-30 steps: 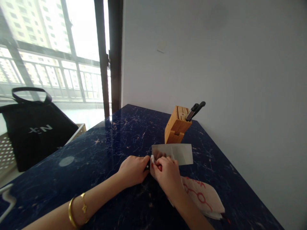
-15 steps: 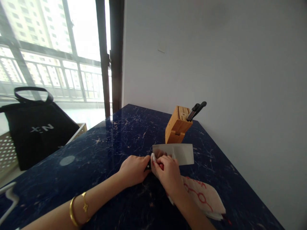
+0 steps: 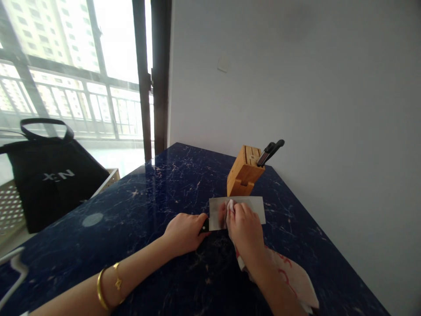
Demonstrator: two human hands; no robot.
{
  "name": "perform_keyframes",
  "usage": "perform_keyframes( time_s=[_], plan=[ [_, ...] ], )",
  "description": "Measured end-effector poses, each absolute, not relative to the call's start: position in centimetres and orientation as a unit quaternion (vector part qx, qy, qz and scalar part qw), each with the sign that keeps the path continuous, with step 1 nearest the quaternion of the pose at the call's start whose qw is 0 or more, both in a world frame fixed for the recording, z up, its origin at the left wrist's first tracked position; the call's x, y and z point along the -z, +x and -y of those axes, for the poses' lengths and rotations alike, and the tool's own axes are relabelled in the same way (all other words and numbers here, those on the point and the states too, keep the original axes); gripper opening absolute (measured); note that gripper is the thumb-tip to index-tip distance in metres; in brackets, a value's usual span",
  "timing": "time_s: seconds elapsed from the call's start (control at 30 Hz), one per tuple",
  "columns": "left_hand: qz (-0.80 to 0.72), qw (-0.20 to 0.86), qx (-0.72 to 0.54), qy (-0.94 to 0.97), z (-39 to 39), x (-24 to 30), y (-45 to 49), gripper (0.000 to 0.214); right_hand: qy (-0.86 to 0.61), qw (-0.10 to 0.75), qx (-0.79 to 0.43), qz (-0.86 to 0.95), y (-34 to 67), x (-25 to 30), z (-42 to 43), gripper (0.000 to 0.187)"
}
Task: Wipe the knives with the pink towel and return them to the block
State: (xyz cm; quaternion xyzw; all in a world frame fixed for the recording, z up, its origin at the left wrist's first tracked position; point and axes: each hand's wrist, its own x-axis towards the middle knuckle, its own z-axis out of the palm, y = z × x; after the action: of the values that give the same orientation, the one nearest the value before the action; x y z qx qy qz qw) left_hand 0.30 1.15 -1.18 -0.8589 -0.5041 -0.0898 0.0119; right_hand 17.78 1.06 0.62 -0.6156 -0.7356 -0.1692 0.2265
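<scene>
A cleaver (image 3: 256, 206) lies flat on the dark blue marble table (image 3: 148, 206), its wide steel blade pointing right. My left hand (image 3: 184, 231) is closed around its black handle. My right hand (image 3: 245, 224) presses a white cloth with red print (image 3: 296, 278) against the middle of the blade, fingers closed on the cloth. The rest of the cloth trails back along my right forearm onto the table.
A wooden knife block (image 3: 244, 172) stands just behind the cleaver, with black knife handles (image 3: 270, 151) sticking out toward the wall. A black bag (image 3: 49, 175) sits in a crate left of the table. The grey wall runs along the right.
My right hand has slid the cloth rightward along the blade, from near the handle to the blade's middle. My left hand stays on the handle.
</scene>
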Motion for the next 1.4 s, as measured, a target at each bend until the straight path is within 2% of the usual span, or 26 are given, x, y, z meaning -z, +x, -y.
perform_keyframes(
  time_s=[0.17, 0.3, 0.53, 0.73, 0.83, 1.03, 1.17, 1.4],
  plan=[
    [0.499, 0.017, 0.087, -0.862, -1.0, 1.0, 0.4, 0.030, -0.572, 0.295, 0.086, 0.760, 16.8, 0.5, -1.0, 0.010],
    [0.494, 0.018, 0.087, -0.865, -1.0, 0.9, 0.4, 0.028, -0.510, 0.306, 0.047, 0.803, 15.6, 0.8, -0.7, 0.009],
    [0.490, 0.025, 0.084, -0.867, -1.1, 0.9, 0.5, 0.029, -0.545, 0.390, 0.025, 0.742, 17.1, 0.2, -1.8, 0.015],
    [0.499, 0.010, 0.082, -0.862, -1.1, 1.0, 0.3, 0.031, -0.483, 0.341, -0.065, 0.804, 15.8, 0.6, -0.7, 0.009],
    [0.500, 0.008, 0.086, -0.862, -1.2, 1.0, 0.3, 0.032, -0.485, 0.342, -0.093, 0.799, 16.6, 0.3, -1.0, 0.014],
    [0.524, -0.005, 0.085, -0.847, -1.4, 1.1, 0.2, 0.035, -0.571, 0.383, 0.008, 0.726, 21.1, -0.8, -2.8, 0.016],
    [0.522, -0.007, 0.081, -0.849, -1.3, 1.0, 0.3, 0.036, -0.605, 0.370, 0.045, 0.703, 22.4, -0.9, -3.1, 0.015],
    [0.535, -0.024, 0.074, -0.841, -1.0, 0.4, 0.4, 0.032, -0.515, 0.323, -0.030, 0.793, 18.0, 0.0, -1.2, 0.014]
  ],
)
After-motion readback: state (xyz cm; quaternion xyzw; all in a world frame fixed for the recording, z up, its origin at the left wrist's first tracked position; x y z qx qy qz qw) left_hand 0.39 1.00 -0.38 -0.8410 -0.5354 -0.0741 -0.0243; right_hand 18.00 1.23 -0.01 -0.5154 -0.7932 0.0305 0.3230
